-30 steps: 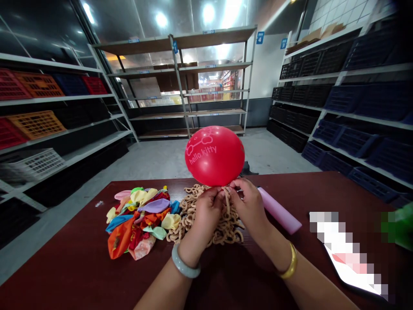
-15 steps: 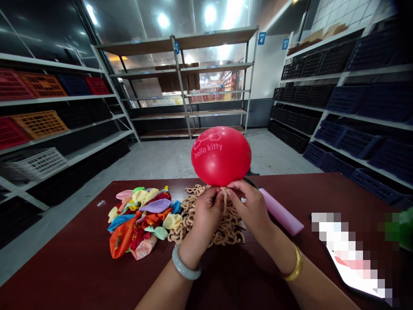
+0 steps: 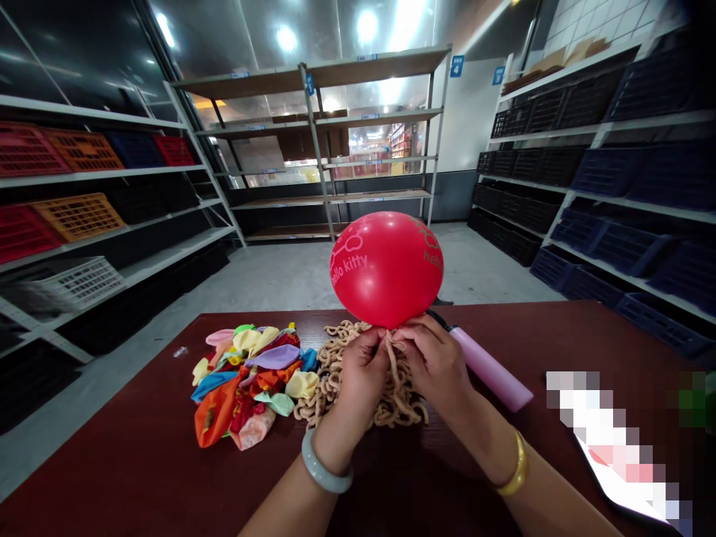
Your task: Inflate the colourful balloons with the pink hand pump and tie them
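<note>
An inflated red balloon with white "hello kitty" print stands up above my two hands. My left hand and my right hand are both pinched at its neck, fingers closed. A tan string or band hangs down between my fingers. Under my hands lies a heap of tan rubber bands on the dark red table. I wear a pale green bangle on the left wrist and a gold one on the right.
A pile of flat coloured balloons lies left of the bands. A pink hand pump lies to the right, a blurred-out flat item at the right edge. Shelving with crates lines both sides; open floor lies beyond the table.
The balloon has risen a little and turned, so that its print faces more to the left. My hands have stayed at its neck, shifting slightly to the right.
</note>
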`<state>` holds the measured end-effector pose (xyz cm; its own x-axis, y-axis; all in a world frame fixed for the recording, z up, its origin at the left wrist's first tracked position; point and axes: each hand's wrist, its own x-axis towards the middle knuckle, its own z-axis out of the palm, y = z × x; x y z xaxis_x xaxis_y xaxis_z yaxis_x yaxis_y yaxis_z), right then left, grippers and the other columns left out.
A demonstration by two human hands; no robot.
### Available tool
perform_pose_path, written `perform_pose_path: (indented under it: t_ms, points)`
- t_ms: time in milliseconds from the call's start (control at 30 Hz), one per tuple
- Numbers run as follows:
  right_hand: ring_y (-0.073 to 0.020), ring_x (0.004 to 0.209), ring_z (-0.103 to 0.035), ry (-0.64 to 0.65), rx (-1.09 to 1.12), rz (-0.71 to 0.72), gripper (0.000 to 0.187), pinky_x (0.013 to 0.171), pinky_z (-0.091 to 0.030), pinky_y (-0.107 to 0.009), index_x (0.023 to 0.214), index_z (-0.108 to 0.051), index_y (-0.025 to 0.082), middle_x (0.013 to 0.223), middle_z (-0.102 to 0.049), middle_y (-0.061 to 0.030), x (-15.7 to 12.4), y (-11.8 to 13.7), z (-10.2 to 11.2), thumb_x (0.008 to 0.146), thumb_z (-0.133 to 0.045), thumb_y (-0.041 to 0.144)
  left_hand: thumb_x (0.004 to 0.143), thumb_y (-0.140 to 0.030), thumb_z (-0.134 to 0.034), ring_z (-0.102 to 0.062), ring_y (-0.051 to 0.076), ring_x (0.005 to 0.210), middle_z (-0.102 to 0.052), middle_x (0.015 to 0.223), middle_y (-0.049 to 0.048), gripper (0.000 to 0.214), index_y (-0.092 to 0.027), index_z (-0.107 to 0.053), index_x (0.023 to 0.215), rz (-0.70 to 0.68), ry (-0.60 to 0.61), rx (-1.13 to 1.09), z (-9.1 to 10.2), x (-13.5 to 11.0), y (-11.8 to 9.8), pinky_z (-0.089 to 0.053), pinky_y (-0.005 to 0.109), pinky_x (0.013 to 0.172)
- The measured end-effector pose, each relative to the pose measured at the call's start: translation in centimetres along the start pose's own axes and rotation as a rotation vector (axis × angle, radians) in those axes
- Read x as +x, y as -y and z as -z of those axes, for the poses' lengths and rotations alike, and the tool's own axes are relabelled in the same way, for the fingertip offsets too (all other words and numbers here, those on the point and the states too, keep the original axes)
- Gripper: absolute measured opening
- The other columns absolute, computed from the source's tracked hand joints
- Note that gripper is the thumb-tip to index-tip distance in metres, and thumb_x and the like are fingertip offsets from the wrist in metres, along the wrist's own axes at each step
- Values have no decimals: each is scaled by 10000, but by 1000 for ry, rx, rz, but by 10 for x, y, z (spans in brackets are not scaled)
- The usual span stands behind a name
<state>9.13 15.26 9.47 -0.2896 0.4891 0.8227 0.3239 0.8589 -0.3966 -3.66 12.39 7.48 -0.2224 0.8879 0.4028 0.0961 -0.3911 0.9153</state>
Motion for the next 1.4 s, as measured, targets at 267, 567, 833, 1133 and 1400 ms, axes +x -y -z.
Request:
perform_pose_path:
  t_ms: [267,567,833,1133,1400]
  points:
    - [-134,719,-586,45,199,-254,112,613,-458,-250,926,-601,223,857,-648,-13,2,-3,2,818,-620,246,870,-246,-529,-592,142,717,-663,782,27,155,-177,-667,851,-176,-39,279,4,-1,1,-445,245,699]
    - [-165,790,-597,38,448,-412,52,670,-472,-289,726,-669,216,823,-648,-22,9,-3,6,726,-706,253,858,-182,-508,-576,139,666,-651,731,24,153,-180,-654,812,-300,-47,522,8,1,1,-422,240,649]
    - [-103,538,-515,-128,979,-936,220,486,-390,-232,796,-621,198,688,-624,13,8,-1,-5,679,-720,356,864,-243,-535,-540,130,633,-622,686,10,156,-181,-649,776,-180,2,447,3,2,0,-404,231,621]
    - [-74,460,-439,-392,1043,-1012,236,427,-346,-208,700,-542,197,583,-514,46,7,-13,-9,704,-693,379,861,-285,-526,-488,118,590,-557,613,-9,218,-164,-619,706,26,169,176,-22,-6,2,-391,221,583]
    - [-119,501,-516,-224,1008,-1058,309,463,-412,-250,727,-595,190,630,-602,5,2,-20,-20,649,-731,457,866,-391,-506,-479,114,520,-547,597,-10,291,-163,-588,705,127,18,133,-13,2,11,-387,224,526]
